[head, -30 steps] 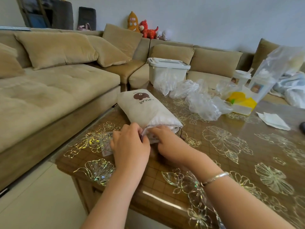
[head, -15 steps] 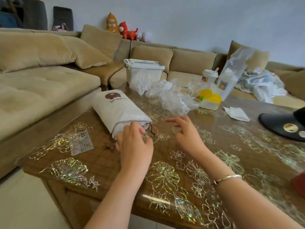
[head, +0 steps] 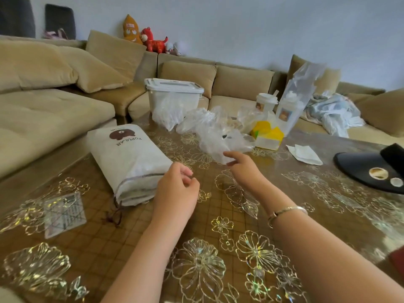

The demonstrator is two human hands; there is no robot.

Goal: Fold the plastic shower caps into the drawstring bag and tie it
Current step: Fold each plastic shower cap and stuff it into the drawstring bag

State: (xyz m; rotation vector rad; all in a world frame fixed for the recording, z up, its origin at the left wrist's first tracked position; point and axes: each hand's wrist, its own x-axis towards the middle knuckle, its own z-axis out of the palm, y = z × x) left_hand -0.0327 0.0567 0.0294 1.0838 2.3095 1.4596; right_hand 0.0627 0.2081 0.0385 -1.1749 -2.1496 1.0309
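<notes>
Drawstring bag [head: 129, 162] lies unheld; left hand [head: 177, 191] loosely curled, right hand's [head: 242, 166] grip empty by shower caps [head: 218, 138].

Head view, down over table [head: 328, 215]

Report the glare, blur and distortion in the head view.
Head view: wide-angle bending curves the sofa and wall line; iridescent glare glints off the table and its floral covering; the shower caps look soft and washed out; both hands are fairly sharp.
</notes>
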